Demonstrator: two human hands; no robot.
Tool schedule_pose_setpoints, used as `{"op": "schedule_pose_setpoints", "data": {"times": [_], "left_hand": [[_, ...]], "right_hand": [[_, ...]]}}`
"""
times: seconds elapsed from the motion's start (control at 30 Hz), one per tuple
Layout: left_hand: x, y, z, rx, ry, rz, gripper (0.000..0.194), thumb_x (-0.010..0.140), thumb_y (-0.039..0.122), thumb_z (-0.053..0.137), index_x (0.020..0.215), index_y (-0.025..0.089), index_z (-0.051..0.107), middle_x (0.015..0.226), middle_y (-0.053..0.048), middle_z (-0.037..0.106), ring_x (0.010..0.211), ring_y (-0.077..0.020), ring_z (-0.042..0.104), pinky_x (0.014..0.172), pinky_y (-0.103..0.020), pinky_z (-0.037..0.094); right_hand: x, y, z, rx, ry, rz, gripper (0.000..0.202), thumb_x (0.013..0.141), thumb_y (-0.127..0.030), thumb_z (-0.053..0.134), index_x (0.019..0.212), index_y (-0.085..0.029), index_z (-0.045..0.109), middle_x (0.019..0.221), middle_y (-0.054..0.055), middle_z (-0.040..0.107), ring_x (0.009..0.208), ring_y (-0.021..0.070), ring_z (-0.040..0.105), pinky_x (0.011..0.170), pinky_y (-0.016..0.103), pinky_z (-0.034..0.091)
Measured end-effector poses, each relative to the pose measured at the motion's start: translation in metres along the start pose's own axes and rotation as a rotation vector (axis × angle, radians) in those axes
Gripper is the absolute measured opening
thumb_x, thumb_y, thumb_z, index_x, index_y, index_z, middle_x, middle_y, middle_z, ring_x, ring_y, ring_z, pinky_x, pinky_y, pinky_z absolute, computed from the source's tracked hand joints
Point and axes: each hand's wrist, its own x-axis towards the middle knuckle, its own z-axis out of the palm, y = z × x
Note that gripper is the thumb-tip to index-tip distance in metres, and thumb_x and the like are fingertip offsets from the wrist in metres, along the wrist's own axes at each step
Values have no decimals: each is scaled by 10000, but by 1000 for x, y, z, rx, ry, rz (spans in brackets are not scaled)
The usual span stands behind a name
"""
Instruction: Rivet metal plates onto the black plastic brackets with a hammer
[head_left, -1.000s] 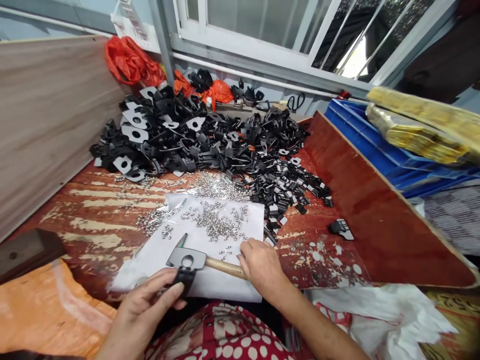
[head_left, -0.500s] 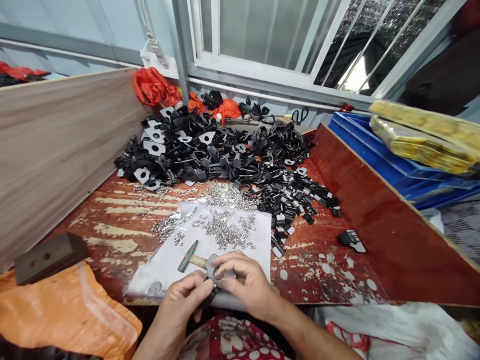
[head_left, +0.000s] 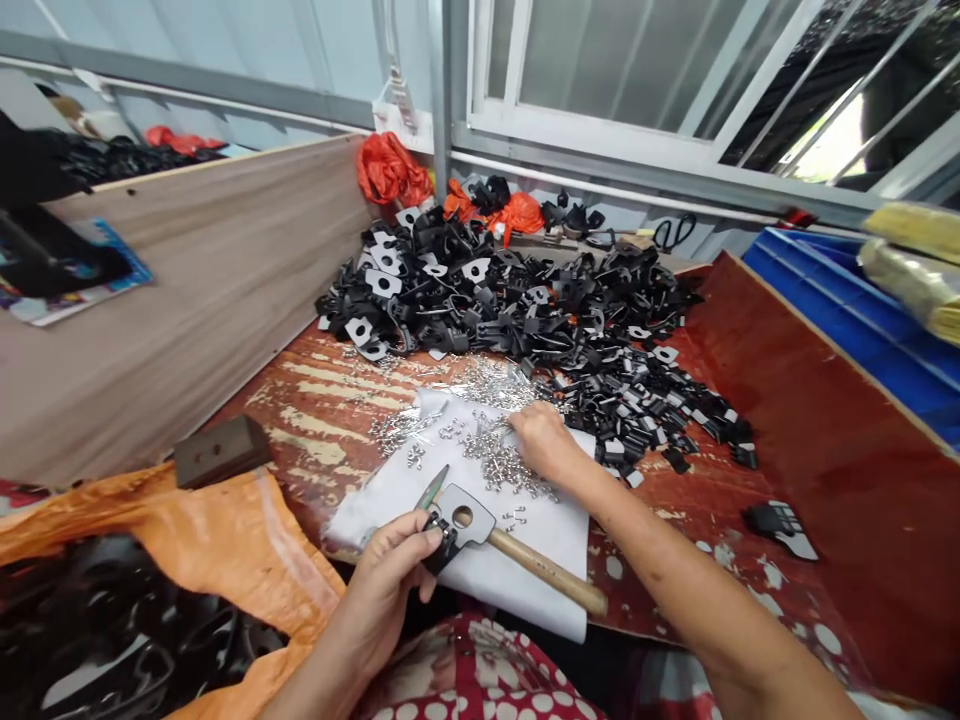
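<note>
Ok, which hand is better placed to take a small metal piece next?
Right hand, I'd say: it is at the pile of small metal pieces on the white sheet. The left hand is farther off, holding a black-and-grey part.

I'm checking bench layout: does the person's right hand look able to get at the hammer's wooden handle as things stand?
Likely yes: most of the wooden handle lies uncovered across the white sheet, and the right hand, at the small metal pieces, is near. Whether it holds any is hidden.
</note>
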Motion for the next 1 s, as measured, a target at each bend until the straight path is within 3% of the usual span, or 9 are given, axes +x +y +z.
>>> {"op": "schedule_pose_setpoints", "data": {"times": [0.13, 0.3, 0.43, 0.53, 0.7, 0.83, 1.0], "left_hand": [[2, 4, -2, -58, 0, 8, 308, 704, 406, 828, 641, 159, 655, 592, 47, 432, 486, -80, 303, 396, -180, 362], [1, 4, 2, -74, -26, 4, 273, 719, 386, 825, 714, 134, 718, 615, 30, 473, 496, -77, 322, 403, -175, 377], [-1, 3, 6, -125, -36, 18, 296, 723, 414, 823, 800, 134, 761, 747, -18, 580, 565, -104, 398, 427, -198, 438], [-2, 3, 9, -144, -22, 38, 349, 792, 482, 769, 770, 134, 763, 780, -34, 602, 586, -114, 437, 397, -186, 413], [0, 2, 11, -146, -29, 42, 296, 761, 390, 830, 677, 125, 728, 712, -6, 568, 541, -87, 397, 367, -158, 362], [0, 1, 10, -202, -17, 37, 312, 724, 418, 869, 748, 131, 747, 716, -18, 592, 600, -123, 473, 408, -187, 445], [-1, 0, 9, -282, -26, 20, 270, 740, 392, 876, 791, 160, 745, 751, -7, 603, 610, -122, 495, 434, -201, 479]], "right_hand": [[-27, 2, -14, 136, 111, 52, 211, 825, -39, 564, 880, -173, 717, 906, 71, 732, 915, 216, 639, 895, 335, 468], [-78, -48, -22, 929, 253, 95, 62, 894, -229, 660, 883, -218, 720, 912, 30, 754, 880, 189, 694, 834, 322, 537], [-91, -79, -21, 1155, 282, 84, 40, 864, -216, 699, 832, -217, 723, 888, 33, 752, 877, 187, 686, 853, 334, 530], [-89, -83, -21, 1181, 315, 58, 36, 841, -214, 730, 806, -218, 724, 851, 19, 732, 845, 176, 671, 825, 316, 518], [-92, -91, -26, 1044, 324, -5, 48, 877, -220, 726, 836, -230, 748, 806, 12, 713, 796, 177, 636, 773, 325, 493], [-94, -107, -27, 856, 397, -146, 114, 924, -205, 673, 933, -275, 762, 918, 26, 728, 915, 211, 623, 866, 402, 470], [-85, -124, -15, 829, 455, -148, 118, 910, -190, 671, 877, -275, 746, 1010, 30, 704, 1040, 228, 579, 924, 425, 461]]}}
